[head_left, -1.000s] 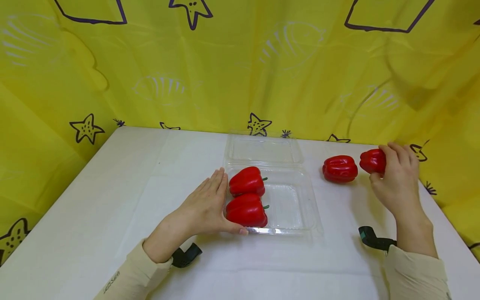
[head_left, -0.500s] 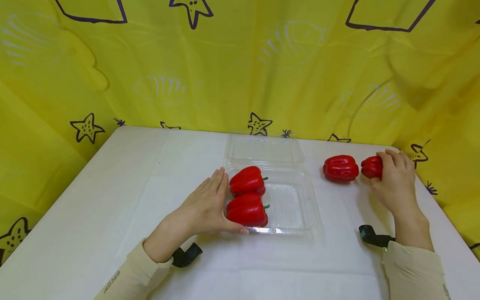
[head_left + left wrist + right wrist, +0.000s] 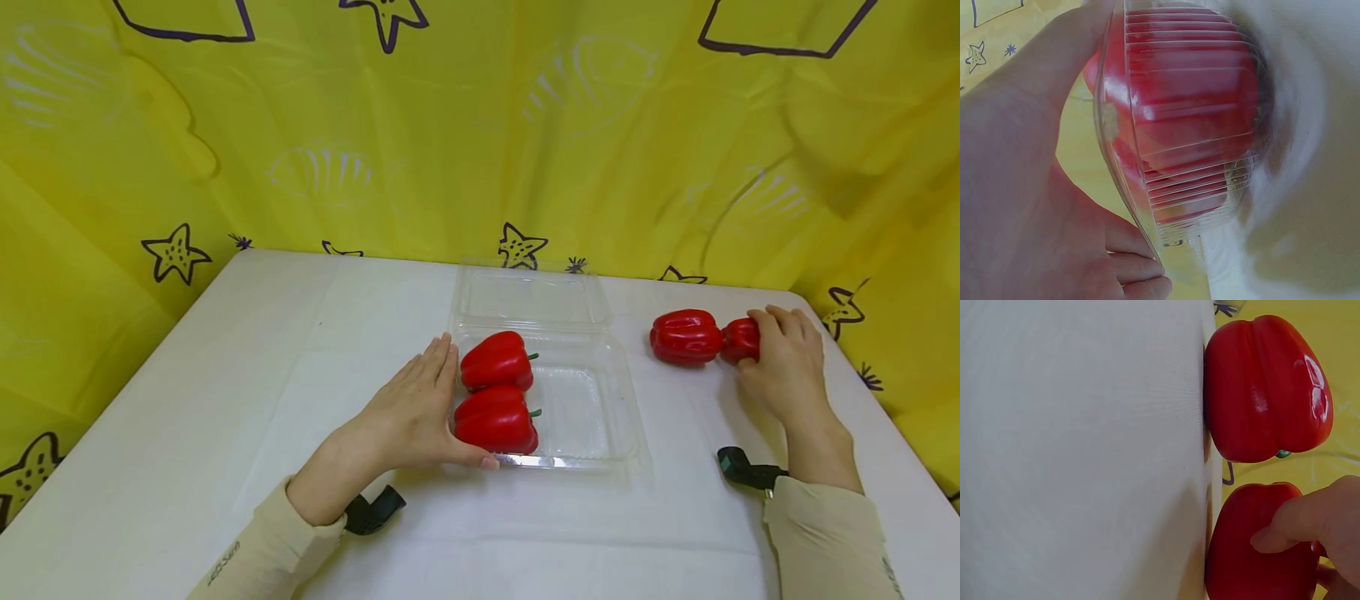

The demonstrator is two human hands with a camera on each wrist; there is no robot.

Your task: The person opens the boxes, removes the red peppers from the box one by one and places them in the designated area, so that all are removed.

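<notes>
My right hand (image 3: 786, 362) grips a red bell pepper (image 3: 741, 339) at the right of the table, thumb on its near side. Just left of it lies another red bell pepper (image 3: 686, 337), its green stem (image 3: 1283, 453) partly showing in the right wrist view. A clear plastic clamshell box (image 3: 628, 408) stands mid-table with its lid laid back. Inside, along the left side, are a rear pepper (image 3: 495, 361) and a front pepper (image 3: 493, 419). My left hand (image 3: 408, 417) rests against the box's left side, fingers straight, thumb along the front rim.
The clear lid (image 3: 528, 297) lies towards the back edge of the white table (image 3: 285, 333). A yellow curtain (image 3: 450, 125) with sea drawings hangs behind and at both sides. Black wrist cameras (image 3: 372, 510) sit by the sleeves.
My right hand has moved left and slightly nearer, bringing its pepper up close beside the other loose one. The left hand and the box have stayed put.
</notes>
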